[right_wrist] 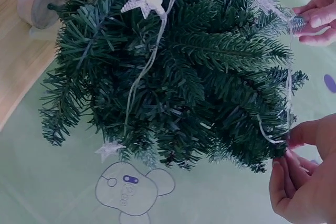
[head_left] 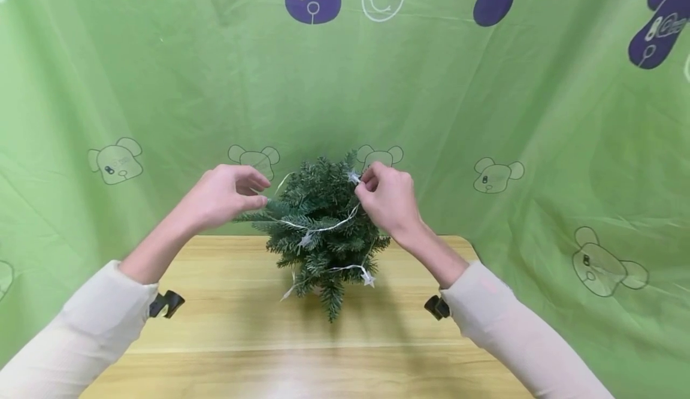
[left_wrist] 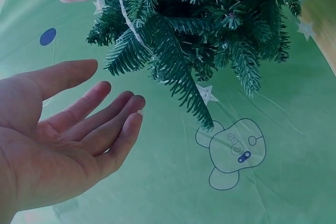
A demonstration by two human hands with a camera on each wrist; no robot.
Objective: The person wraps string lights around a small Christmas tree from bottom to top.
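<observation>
A small artificial Christmas tree (head_left: pixel 323 207) stands on the table, wound with a star string light (head_left: pixel 334 226) on a clear wire. My right hand (head_left: pixel 389 198) pinches the string light near a star (head_left: pixel 353 177) at the tree's upper right. In the right wrist view, the thumb and fingers of that right hand (right_wrist: pixel 307 174) meet at the wire beside the needles. Left of the tree, my left hand (head_left: pixel 229 195) is held close to a side branch. Its fingers are loosely bent with nothing between them, as the left hand (left_wrist: pixel 73 129) shows in its own wrist view.
More stars hang on the tree, such as a low star (head_left: pixel 368 278) at the front right. A pale round base (right_wrist: pixel 42 3) supports the tree. The wooden table (head_left: pixel 215 327) ends at a green printed curtain (head_left: pixel 431 105) behind and beside it.
</observation>
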